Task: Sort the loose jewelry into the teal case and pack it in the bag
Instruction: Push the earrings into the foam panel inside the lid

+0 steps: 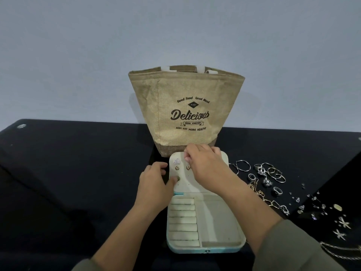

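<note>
The teal case [203, 249] lies open in front of me, its pale lid panel [181, 184] raised toward the bag. Several small earrings [176, 161] are pinned on that panel. My left hand [154, 180] holds the lid's left edge, thumb pressing the panel. My right hand [205, 165] hovers over the panel's upper right with fingertips pinched together on something small that I cannot make out. The tan burlap bag [185, 110], printed "Delicious", stands upright behind the case. Loose rings [271, 173], a chain [261, 194] and studs [341, 223] lie to the right.
The case's bottom half has ring rolls [182, 214] on the left and an open compartment [218, 220] on the right. A dark cloth covers the table [68, 173], which meets a pale wall behind. Another chain [340, 251] lies at the far right edge.
</note>
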Tool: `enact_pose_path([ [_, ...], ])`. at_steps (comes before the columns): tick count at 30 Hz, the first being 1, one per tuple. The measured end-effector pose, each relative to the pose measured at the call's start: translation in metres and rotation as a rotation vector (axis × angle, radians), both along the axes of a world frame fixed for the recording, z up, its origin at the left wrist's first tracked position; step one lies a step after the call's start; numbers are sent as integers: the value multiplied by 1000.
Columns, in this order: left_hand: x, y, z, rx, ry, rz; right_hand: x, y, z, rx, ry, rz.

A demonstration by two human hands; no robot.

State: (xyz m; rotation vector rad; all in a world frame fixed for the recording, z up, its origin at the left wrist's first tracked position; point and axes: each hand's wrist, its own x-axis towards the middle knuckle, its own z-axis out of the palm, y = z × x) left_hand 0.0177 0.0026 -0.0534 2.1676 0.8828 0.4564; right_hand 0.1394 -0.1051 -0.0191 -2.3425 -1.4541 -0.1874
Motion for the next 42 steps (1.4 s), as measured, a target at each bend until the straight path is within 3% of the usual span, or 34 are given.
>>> enact_pose_path([
  [5, -2, 5, 3, -78, -59, -91, -2, 2, 8, 18, -26, -10],
  [11, -16, 4, 7, 20, -88, -199, -21, -5, 33, 15, 20, 10],
  [17, -39, -5, -6, 285, -167, -329, -42, -20, 46, -20, 318, 7],
  [21, -46, -6, -29, 553, -253, -387, -44, -25, 38, -173, 373, -41],
  [26, -45, -2, -39, 701, -349, -384, -50, -22, 23, -241, 455, -42],
  [32, -43, 2, -49, 748, -447, -355, -48, -13, 21, -228, 523, -21],
  [42, -42, 0, -54, 775, -467, -313, -47, -8, 23, -341, 474, -11],
])
